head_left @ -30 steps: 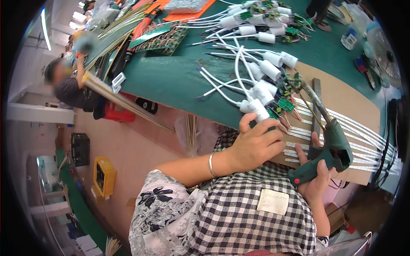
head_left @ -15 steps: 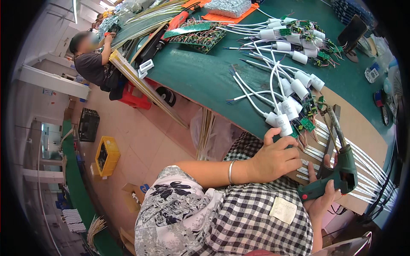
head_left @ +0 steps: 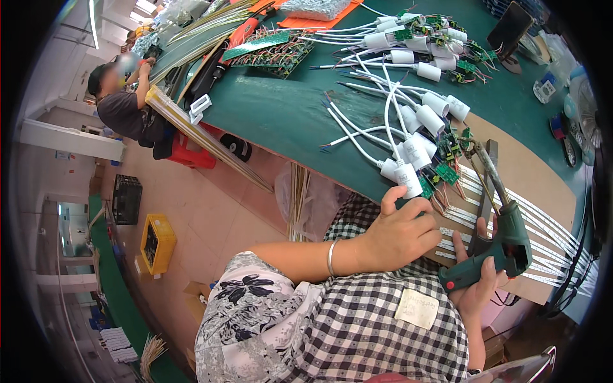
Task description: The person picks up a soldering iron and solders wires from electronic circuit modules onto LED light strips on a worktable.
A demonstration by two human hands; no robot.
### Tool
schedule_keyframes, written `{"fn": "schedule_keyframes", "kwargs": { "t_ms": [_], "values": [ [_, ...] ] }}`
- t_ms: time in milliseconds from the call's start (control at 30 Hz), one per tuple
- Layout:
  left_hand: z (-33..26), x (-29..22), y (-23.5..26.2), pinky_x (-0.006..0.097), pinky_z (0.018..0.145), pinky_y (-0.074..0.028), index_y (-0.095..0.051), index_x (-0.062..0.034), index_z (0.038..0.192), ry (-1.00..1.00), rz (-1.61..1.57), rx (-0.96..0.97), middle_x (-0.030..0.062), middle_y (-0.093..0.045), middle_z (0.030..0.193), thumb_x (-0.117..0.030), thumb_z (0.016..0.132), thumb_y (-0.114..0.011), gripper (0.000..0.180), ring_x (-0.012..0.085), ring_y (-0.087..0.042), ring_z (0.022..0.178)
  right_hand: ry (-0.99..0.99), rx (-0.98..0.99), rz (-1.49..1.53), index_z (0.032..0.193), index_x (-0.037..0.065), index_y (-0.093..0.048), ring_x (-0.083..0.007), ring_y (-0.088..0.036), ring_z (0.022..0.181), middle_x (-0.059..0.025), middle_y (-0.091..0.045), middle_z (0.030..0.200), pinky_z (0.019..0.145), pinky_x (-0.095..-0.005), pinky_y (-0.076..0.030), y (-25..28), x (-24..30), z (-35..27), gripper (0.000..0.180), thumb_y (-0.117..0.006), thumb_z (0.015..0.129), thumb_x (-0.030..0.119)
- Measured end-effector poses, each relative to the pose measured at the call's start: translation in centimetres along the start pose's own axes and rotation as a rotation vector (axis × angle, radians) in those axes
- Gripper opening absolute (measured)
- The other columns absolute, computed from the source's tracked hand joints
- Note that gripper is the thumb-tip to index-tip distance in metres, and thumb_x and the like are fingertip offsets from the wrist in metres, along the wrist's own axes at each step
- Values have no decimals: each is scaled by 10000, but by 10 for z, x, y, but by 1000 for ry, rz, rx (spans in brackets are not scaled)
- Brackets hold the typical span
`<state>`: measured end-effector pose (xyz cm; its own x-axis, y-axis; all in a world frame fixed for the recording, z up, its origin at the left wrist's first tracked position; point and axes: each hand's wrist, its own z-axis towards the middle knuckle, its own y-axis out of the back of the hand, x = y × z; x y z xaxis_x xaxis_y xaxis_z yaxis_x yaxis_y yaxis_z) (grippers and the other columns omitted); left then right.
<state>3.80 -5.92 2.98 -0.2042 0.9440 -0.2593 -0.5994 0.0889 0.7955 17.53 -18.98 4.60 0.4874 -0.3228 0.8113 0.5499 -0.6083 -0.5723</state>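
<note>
My left hand [head_left: 403, 235] is at the table's near edge with its fingers curled in. Its raised fingertip is at the lower end of a white cylindrical lamp holder [head_left: 407, 181]; what the fingers grip, if anything, is hidden. My right hand [head_left: 474, 297] is wrapped round a dark green pistol-shaped soldering gun [head_left: 511, 237]. The gun's metal barrel slants up and left, its tip near small green circuit boards [head_left: 448, 172]. Thin red wires run from these boards toward white LED strips [head_left: 539, 223] on a brown board [head_left: 543, 172]. More white lamp holders with cables lie just beyond.
Farther back on the green table [head_left: 268, 115] lie another heap of wired lamp holders [head_left: 415, 48], a bundle of circuit boards [head_left: 274, 54] and a red-and-black tool [head_left: 239, 35]. A phone [head_left: 511, 25] stands far right. At the left, another person [head_left: 124, 102] works; a yellow crate [head_left: 158, 242] is on the floor.
The whole scene has shifted slightly left and up in the picture. Both hands keep nearly the same places relative to the lamp holders and the soldering gun.
</note>
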Motion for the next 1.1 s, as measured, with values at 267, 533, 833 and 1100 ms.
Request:
{"fn": "schedule_keyframes", "kwargs": {
  "t_ms": [267,533,833,1100],
  "values": [
    [-3,-1,-5,521,1032,-189,-633,-177,830,-4,39,12,-43,-565,835,-186,788,-600,55,167,-551,1036,-14,-5,-5,1481,66,-235,-311,-333,1415,-216,-342,1478,1084,-612,-399,5,2,-3,675,-584,912,165],
    [4,4,-3,512,1008,-212,-614,-180,820,8,37,102,-32,-565,861,-206,761,-625,66,165,-554,1027,-10,19,37,1449,42,-310,-327,-457,1318,-227,-479,1348,1032,-595,-452,9,5,-4,721,-671,862,251],
    [7,7,-5,504,1057,-161,-623,-162,851,-19,-45,147,-23,-564,900,-144,744,-728,150,165,-586,982,-155,87,-375,1322,-45,-443,-243,-628,918,-161,-656,995,882,-433,-503,74,43,-49,575,-565,856,269],
    [9,8,-3,473,1060,-177,-635,-129,880,-8,-75,158,12,-569,903,-134,731,-750,188,175,-595,949,-39,166,-693,1157,-55,-558,-175,-644,698,-95,-657,838,711,-323,-535,95,51,-66,499,-640,870,345]
  ]
}}
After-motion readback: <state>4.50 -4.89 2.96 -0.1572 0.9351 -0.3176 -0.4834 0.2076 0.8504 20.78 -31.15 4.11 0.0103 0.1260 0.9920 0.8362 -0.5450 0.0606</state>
